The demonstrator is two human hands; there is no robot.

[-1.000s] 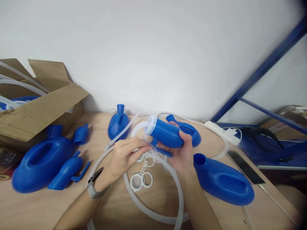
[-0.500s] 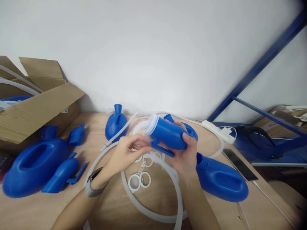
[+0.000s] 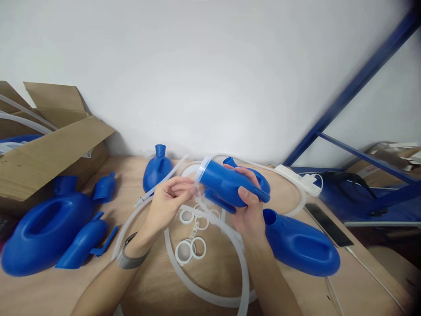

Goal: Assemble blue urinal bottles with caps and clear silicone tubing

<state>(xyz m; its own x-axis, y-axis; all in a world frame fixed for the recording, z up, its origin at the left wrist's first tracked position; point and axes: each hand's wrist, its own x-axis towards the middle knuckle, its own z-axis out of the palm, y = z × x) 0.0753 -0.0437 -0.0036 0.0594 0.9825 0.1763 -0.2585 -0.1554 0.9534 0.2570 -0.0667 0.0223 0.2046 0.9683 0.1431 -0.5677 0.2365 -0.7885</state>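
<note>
My right hand is wrapped around a blue plastic urinal funnel, held tilted above the table with its wide mouth to the left. A narrow blue spout shows past my thumb, and a handle bar runs along the underside. Over the mouth sits a translucent white cap. Closed fingers of my left hand pinch the lower edge of this cap; the exact contact is partly hidden. Below lie several loose white ring caps and a coiled translucent hose.
Blue urinal bottles stand or lie at the left, back and right. More blue funnels lie at left beside an open cardboard box. A power strip and a phone are on the right.
The blue funnel has rolled in my right hand, bringing its narrow spout into sight by the thumb. My left hand has shifted slightly left and up, still at the cap.
</note>
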